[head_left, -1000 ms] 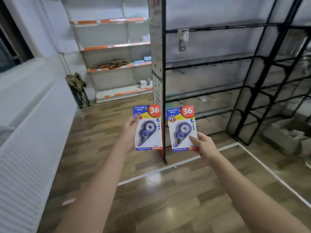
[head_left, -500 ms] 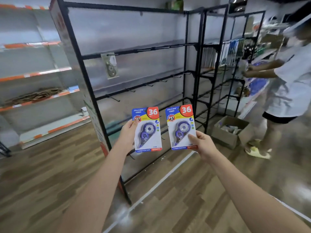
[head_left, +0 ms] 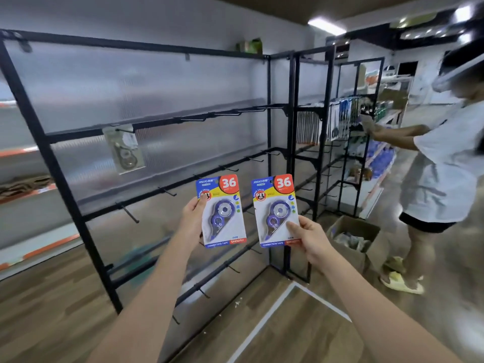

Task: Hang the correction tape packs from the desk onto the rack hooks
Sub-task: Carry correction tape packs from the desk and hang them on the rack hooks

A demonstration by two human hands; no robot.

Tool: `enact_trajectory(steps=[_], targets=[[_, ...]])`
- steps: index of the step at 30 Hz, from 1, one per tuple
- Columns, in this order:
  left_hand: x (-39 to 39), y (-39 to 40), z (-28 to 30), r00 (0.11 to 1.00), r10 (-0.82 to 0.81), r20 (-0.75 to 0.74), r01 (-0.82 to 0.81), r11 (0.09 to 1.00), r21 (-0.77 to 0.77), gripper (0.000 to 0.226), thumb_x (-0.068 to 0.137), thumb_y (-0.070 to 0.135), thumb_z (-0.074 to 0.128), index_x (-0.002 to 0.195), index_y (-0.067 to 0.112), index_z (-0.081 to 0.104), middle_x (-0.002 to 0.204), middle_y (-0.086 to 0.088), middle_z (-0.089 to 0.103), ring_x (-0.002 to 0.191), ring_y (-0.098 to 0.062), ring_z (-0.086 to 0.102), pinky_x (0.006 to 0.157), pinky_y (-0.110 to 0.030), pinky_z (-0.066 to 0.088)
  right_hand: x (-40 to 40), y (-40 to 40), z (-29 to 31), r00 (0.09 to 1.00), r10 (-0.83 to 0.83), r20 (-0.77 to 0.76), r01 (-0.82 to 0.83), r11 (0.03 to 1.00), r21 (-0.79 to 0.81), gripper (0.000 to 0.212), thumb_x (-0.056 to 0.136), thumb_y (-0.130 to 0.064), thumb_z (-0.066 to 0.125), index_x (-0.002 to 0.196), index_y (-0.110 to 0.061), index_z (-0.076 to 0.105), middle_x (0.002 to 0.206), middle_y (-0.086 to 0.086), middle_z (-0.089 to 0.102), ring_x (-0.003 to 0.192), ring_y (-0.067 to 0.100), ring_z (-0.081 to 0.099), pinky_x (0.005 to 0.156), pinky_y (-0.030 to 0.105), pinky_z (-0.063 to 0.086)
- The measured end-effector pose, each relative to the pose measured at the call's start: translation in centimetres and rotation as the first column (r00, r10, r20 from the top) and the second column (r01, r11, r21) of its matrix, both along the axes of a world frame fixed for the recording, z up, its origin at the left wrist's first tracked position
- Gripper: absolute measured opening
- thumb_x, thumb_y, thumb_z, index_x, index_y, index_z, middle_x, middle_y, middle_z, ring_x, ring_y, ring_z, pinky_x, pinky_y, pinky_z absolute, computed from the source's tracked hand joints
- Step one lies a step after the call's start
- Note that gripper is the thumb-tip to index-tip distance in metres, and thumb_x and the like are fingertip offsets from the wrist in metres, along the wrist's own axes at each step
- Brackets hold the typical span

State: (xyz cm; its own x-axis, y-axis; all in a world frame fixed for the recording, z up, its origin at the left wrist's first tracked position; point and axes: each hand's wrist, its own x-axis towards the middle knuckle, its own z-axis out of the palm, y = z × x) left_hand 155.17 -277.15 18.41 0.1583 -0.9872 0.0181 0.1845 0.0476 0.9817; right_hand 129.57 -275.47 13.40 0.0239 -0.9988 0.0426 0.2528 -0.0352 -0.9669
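While both forearms reach forward from the near edge, each hand holds up one correction tape pack side by side, upright, with a small gap between the two cards. The left hand pinches the left pack by its left edge, thumb on the front and the fingers curled behind the card. The right hand grips the right pack at its lower right corner, thumb pressed on the front near the blister. Each card shows a purple dispenser, a red "36" at the top and "CORRECTION TAPE" along the bottom.

Just beyond the packs stands the black rack with several cross bars carrying bare hooks that point toward the viewer. Farther up and to the left, one more pack already hangs from a hook on the second bar, blurred. On the floor to the right sits an open cardboard box. Behind it, at the far right, another person in a light shirt reaches toward a second rack hung with goods.
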Motion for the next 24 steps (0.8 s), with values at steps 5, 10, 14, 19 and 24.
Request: enact_trajectory(steps=[5, 10, 14, 19, 24], targets=[[-0.3, -4.8, 1.0, 0.992, 0.128, -0.01, -0.128, 0.99, -0.057, 0.019, 0.098, 0.029, 0.051, 0.101, 0.013, 0.061, 0.089, -0.005, 0.073, 0.069, -0.016, 0.071, 0.055, -0.026, 0.054, 0.2, -7.9, 1.4, 0.989, 0.143, -0.043, -0.144, 0.989, -0.034, 0.013, 0.096, -0.006, 0.051, 0.097, -0.011, 0.063, 0.085, 0.003, 0.072, 0.067, 0.009, 0.069, 0.054, 0.021, 0.054], [0.6, -7.6, 1.8, 0.967, 0.252, 0.027, -0.249, 0.964, -0.099, 0.014, 0.1, 0.018, 0.049, 0.098, 0.011, 0.061, 0.082, 0.002, 0.074, 0.076, -0.015, 0.069, 0.075, -0.032, 0.052, 2.5, -14.4, 2.6, 0.961, 0.267, -0.071, -0.271, 0.961, -0.054, 0.015, 0.095, -0.002, 0.05, 0.101, -0.006, 0.063, 0.084, 0.005, 0.072, 0.064, 0.011, 0.068, 0.054, 0.022, 0.054], [1.7, -8.9, 2.5, 0.946, 0.322, 0.027, -0.318, 0.943, -0.102, 0.018, 0.1, 0.025, 0.049, 0.102, 0.012, 0.061, 0.097, -0.011, 0.069, 0.087, -0.025, 0.066, 0.086, -0.041, 0.053, 5.0, -18.5, 3.5, 0.932, 0.361, -0.033, -0.363, 0.93, -0.065, 0.017, 0.095, -0.001, 0.048, 0.102, -0.005, 0.063, 0.08, 0.002, 0.074, 0.066, 0.012, 0.069, 0.056, 0.023, 0.055], [3.9, -11.8, 3.5, 0.915, 0.399, -0.056, -0.403, 0.91, -0.097, 0.017, 0.097, 0.027, 0.051, 0.093, 0.012, 0.061, 0.084, -0.009, 0.07, 0.062, -0.016, 0.07, 0.053, -0.027, 0.056, 8.5, -22.4, 4.5, 0.896, 0.444, -0.012, -0.443, 0.892, -0.093, 0.016, 0.096, -0.003, 0.048, 0.102, -0.007, 0.062, 0.082, 0.003, 0.075, 0.07, 0.014, 0.071, 0.057, 0.023, 0.055], [6.5, -15.7, 3.8, 0.902, 0.43, -0.029, -0.43, 0.896, -0.113, 0.018, 0.098, 0.026, 0.051, 0.099, 0.01, 0.059, 0.086, -0.007, 0.07, 0.063, -0.013, 0.07, 0.052, -0.024, 0.055, 11.9, -25.7, 5.9, 0.888, 0.459, 0.02, -0.45, 0.878, -0.16, 0.018, 0.096, -0.002, 0.048, 0.099, -0.01, 0.064, 0.08, 0.0, 0.075, 0.07, 0.012, 0.071, 0.06, 0.024, 0.058]])
